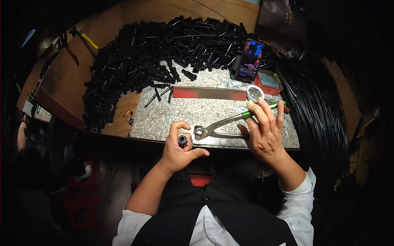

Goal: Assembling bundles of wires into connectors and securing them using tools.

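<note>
Green-handled pincers (225, 121) sit in the right hand (264, 135), their metal head pointing left, just beside the curled left hand (174, 149) and over the near part of a speckled slab (158, 119). The right hand holds them loosely, fingers spread across the upper handle and thumb near the lower, with the 2 handles wide apart. The left hand has its fingers wrapped around 1 black tube (182, 140), round open end facing up, while its thumb stretches out to the right.

Near the right fingertips stands a round white cup (248, 92) with small shiny bits inside; beyond it, a red rectangular box (266, 89) holds thin, pale pieces. A wooden tray (61, 84) walls in a large heap of black parts (164, 45) — mostly short and tubular, some flared at 1 end.

Across the grey, stone-like slab lies 1 long flat bar (209, 92), red and dark brown. On the right runs a dense bundle of black rods (316, 106) — long, slender and glossy
</note>
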A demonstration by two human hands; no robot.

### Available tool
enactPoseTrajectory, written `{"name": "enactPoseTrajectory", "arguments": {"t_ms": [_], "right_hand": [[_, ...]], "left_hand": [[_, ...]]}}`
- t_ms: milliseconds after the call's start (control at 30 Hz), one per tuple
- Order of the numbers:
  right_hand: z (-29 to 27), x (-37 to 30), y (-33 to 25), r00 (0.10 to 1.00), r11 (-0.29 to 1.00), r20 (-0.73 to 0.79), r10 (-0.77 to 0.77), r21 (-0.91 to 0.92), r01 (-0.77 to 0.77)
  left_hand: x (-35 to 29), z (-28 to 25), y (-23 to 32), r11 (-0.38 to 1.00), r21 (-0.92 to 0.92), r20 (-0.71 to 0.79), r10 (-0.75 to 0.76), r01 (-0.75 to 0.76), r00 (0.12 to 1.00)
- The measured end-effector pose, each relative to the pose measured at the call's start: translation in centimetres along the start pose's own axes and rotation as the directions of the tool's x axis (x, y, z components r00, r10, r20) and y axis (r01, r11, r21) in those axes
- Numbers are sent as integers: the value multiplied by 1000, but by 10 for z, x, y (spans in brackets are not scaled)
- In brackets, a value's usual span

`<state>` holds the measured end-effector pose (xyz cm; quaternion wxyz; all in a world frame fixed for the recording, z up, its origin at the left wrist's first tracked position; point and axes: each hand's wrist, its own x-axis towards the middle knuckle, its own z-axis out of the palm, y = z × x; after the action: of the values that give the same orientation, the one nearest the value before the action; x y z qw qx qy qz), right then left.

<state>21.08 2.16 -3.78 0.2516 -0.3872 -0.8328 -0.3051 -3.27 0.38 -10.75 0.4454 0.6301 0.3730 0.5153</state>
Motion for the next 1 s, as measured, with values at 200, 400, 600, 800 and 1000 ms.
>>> {"name": "enactPoseTrajectory", "arguments": {"t_ms": [200, 400, 600, 800, 1000], "right_hand": [[5, -4, -3, 995, 995, 30, -98, 0, 98], [1, -5, -7, 982, 991, 181, -55, 130, 32], [-4, -15, -11, 991, 989, 128, -34, 146, 15], [-14, -32, -13, 944, 961, 313, -103, 276, 13], [-13, -40, -26, 730, 248, 621, -285, 784, -569]], "left_hand": [[0, 11, -7, 989, -149, -34, 11, -16, 999], [-1, 19, 4, 988, -149, -185, -73, 46, 980], [-2, 19, -3, 997, 61, -257, 64, -50, 964], [-8, 6, -5, 997, 7, -178, -69, 71, 982], [-11, -4, -3, 997, -37, 50, -60, 62, 997]]}}
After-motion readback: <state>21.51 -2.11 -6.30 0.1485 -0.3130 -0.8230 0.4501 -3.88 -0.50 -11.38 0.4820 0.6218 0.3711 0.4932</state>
